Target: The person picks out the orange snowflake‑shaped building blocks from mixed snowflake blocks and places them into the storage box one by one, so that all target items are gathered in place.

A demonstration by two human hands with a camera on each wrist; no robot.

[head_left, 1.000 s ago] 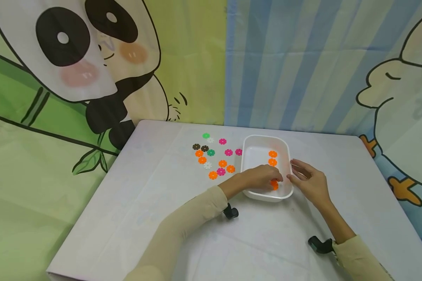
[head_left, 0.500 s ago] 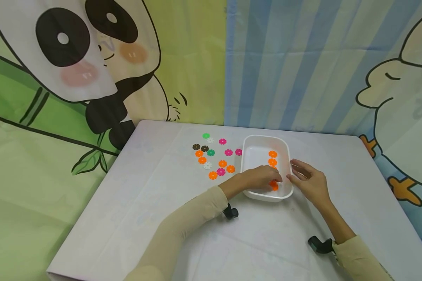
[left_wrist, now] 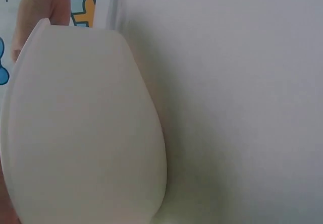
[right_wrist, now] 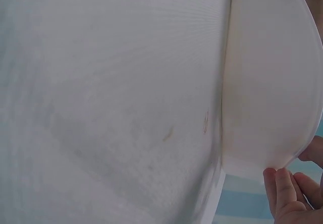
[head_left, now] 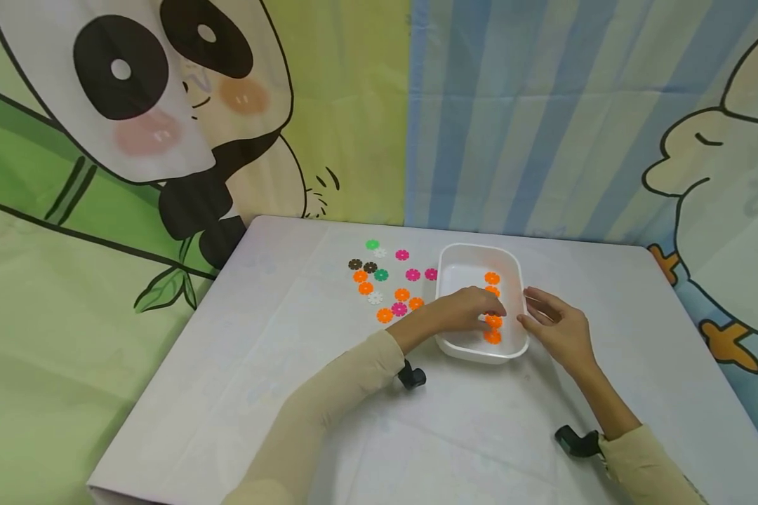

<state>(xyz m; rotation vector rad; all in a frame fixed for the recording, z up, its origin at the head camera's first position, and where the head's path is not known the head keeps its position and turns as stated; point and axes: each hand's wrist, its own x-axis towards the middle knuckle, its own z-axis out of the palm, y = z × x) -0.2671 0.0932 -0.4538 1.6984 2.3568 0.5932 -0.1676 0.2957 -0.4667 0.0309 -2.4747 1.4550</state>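
Observation:
In the head view, my left hand (head_left: 469, 309) reaches over the near-left wall of a white plastic tray (head_left: 453, 259). Its thumb and forefinger stand apart beside a row of orange notched interlocking discs (head_left: 492, 337) on the tray floor. Part of the row is covered by the fingers, and nothing shows pinched between them. At the tray's right side, my right hand (head_left: 561, 334) holds the rim, thumb near the edge and fingers along the outer wall. The right wrist view shows those fingertips (right_wrist: 285, 183) against the tray's outside (right_wrist: 272, 82); the left wrist view shows mostly its wall (left_wrist: 86, 123).
Left of the tray, loose discs lie scattered: orange (head_left: 384, 315), pink (head_left: 402, 254), brown (head_left: 355, 264), green (head_left: 381, 275) and white (head_left: 375, 298). They rest on a white-covered table (head_left: 278, 337). A printed curtain (head_left: 354, 140) hangs behind the table's far edge.
My left hand has shifted slightly away from me along the row, and its thumb and forefinger have spread. More of the two nearest orange discs shows. My right hand stays at the tray's rim.

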